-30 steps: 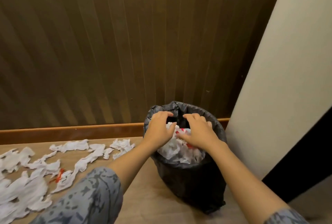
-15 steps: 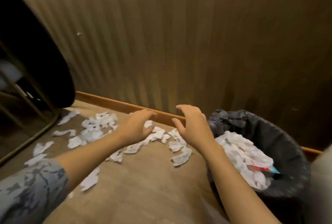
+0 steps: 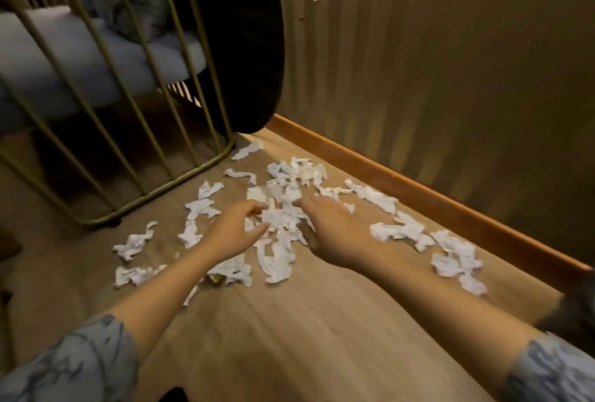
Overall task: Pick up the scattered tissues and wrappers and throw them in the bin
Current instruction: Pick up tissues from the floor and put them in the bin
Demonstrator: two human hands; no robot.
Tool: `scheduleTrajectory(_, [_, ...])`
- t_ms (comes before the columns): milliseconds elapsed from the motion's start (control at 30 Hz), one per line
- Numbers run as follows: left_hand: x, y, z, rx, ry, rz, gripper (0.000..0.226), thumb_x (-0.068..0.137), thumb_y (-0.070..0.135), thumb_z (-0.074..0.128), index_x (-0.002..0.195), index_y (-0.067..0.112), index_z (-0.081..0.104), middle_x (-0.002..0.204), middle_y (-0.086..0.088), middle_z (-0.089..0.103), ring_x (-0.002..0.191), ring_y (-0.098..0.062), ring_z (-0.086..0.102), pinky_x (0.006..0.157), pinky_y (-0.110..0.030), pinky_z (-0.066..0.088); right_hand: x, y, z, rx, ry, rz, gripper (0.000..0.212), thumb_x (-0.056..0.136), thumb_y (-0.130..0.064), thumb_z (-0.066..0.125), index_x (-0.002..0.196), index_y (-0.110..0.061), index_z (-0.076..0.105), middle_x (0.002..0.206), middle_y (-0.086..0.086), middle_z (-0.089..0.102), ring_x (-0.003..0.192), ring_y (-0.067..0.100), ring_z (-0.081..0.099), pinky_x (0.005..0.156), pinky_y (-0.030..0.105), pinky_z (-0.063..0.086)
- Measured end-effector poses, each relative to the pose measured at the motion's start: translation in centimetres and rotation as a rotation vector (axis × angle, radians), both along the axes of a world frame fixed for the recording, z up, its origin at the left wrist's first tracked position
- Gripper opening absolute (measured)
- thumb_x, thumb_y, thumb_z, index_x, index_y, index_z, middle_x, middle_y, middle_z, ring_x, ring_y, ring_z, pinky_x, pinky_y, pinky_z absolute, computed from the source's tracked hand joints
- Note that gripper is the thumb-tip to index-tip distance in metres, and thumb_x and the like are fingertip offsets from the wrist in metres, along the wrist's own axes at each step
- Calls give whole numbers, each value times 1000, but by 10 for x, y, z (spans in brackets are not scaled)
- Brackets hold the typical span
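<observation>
crumpled white tissues (image 3: 283, 221), strewn on floor (image 3: 289, 337)

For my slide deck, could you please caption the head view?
Both hands, left hand and right hand, close around a clump of tissues among scraps on the floor.

Tissues (image 3: 277, 221) scattered on the floor (image 3: 289, 337) ahead of me, my left hand (image 3: 236, 229) and right hand (image 3: 335, 231) either side of the middle clump, chair frame (image 3: 135, 131) behind-left, skirting board (image 3: 418, 189) and wall (image 3: 450, 63) behind-right.
</observation>
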State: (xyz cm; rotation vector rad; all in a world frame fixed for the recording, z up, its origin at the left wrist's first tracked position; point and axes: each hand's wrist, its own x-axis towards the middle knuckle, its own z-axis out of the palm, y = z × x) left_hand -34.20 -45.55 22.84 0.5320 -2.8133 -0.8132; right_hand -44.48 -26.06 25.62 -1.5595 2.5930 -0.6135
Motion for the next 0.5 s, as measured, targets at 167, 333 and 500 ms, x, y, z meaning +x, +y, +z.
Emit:
scheduleTrajectory(167, [20,-64,-56,368,115,176,19,86,24,70,105,22,68,101,7,68,95,-3,64,78,-11,48,21,-99,-47,131,-8,82,42,97,-26,49,138,-19,42,132,8,53,117,28,47,96,43,42])
scheduleTrajectory(333, [73,-132,-124,306,43,406,26,83,33,73,104,17,70,106,1,67,105,-20,61,84,-30,47,44,-165,-118,289,-176,-24,56,95,-40,51,145,-21,34,151,12,33,140,35,25,112,53,27])
scheduleTrajectory(500, [137,-180,-189,-55,-86,583,91,51,77,74,122,22,57,149,-15,34,146,-34,6,116,-44,-2,76,-208,-200,376,-295,-232,96,82,-67,57,151,-41,-4,160,17,-18,140,46,-27,110,67,-5])
